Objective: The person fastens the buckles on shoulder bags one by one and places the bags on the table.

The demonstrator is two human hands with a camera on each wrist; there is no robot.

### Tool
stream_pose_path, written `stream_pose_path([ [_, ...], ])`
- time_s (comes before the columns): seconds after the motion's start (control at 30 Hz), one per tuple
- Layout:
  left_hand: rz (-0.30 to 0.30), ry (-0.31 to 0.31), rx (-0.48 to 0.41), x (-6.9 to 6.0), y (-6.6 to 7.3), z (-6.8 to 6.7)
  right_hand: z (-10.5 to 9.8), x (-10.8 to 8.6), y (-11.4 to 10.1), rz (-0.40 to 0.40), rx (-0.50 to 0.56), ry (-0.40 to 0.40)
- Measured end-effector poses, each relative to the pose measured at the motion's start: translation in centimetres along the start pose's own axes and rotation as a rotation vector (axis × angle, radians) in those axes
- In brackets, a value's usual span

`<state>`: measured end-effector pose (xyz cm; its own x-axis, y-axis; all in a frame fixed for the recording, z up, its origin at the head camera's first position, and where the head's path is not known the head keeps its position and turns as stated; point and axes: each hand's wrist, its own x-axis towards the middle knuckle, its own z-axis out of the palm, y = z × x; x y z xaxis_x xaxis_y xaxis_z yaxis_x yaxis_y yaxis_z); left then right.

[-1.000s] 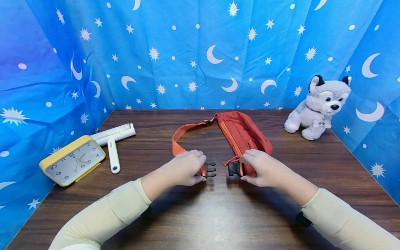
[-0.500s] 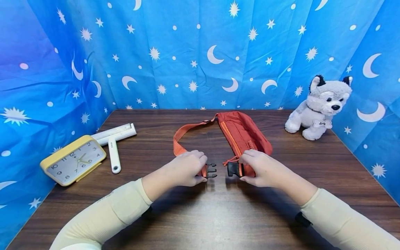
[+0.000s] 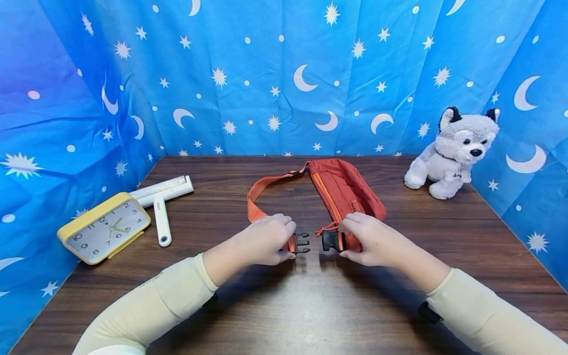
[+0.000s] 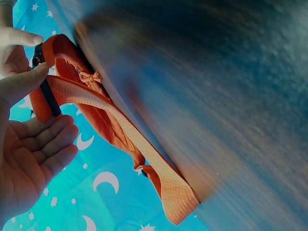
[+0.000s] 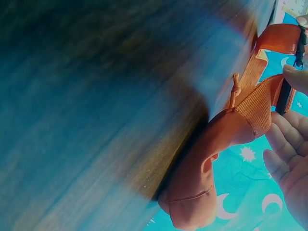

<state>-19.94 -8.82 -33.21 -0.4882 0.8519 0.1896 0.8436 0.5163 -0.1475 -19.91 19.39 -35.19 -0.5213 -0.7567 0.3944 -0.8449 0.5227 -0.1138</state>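
Observation:
A red waist bag [image 3: 343, 187] lies on the table, its orange strap [image 3: 259, 190] looping out to the left. My left hand [image 3: 267, 240] pinches the strap end at the black pronged buckle half [image 3: 302, 242], prongs facing right. The black socket half [image 3: 330, 240] is pinched by my right hand [image 3: 370, 239], its mouth facing left. A small gap separates the two halves. In the left wrist view the thumb and fingers of my left hand [image 4: 33, 144] hold the strap [image 4: 139, 139]; the right wrist view shows my right hand [image 5: 291, 144] gripping beside the bag [image 5: 202, 173].
A yellow clock [image 3: 106, 229] stands at the left of the wooden table [image 3: 284, 305], beside a white T-shaped tool [image 3: 161, 217]. The grey and white plush dog [image 3: 452, 153] sits at the back right. A blue curtain [image 3: 248, 59] with moons and stars hangs behind.
Both hands have moved very slightly closer together, narrowing the gap between the buckle halves. Each keeps its grip, and the bag stays almost where it was.

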Motion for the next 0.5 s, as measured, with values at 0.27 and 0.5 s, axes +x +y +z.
stream_pose_path([
  [0.27,-0.006,-0.014,-0.011,0.17,0.05,0.11,0.04,0.11,0.0,-0.001,-0.005,-0.004],
  [0.5,0.002,-0.016,-0.007,0.34,0.18,0.13,0.16,0.14,0.11,-0.018,-0.003,0.01],
])
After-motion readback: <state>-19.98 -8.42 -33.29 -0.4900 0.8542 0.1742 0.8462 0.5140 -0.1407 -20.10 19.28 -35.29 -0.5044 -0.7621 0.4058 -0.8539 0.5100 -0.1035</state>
